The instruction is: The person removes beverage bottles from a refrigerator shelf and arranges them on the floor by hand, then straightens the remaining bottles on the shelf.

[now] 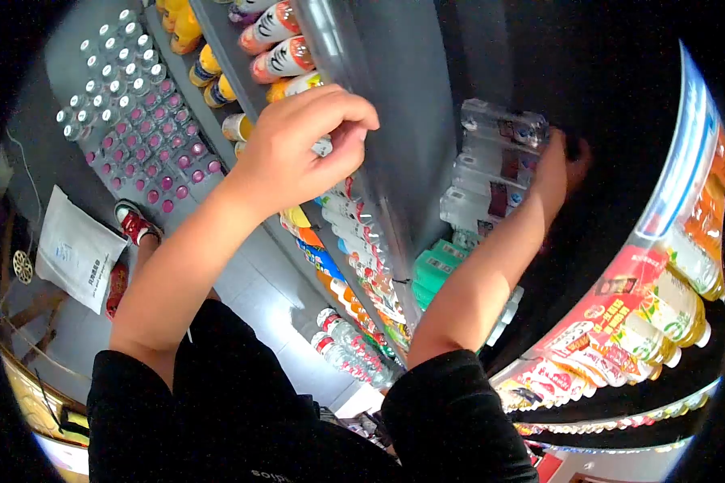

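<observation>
My left hand (306, 145) is raised at the clear front edge of a drinks shelf, its fingers and thumb curled. Whatever may be inside the curl is hidden. My right hand (566, 161) reaches into the dark shelf on the right. Its fingers bend round at the far end of a row of clear plastic bottles (499, 161) with small dark labels. Shadow covers the fingertips, and I cannot make out what they hold. Green-tinted bottles (439, 270) lie beside the clear ones, nearer my body.
Shelves of bottles with white-and-orange labels (278, 44) line the left side. Many white-capped (113, 72) and purple-capped bottles (157, 141) stand on the floor beyond. A white bag (76, 249) is near a shoe (133, 221). A curved label strip (612, 302) and juice bottles (660, 314) border the right.
</observation>
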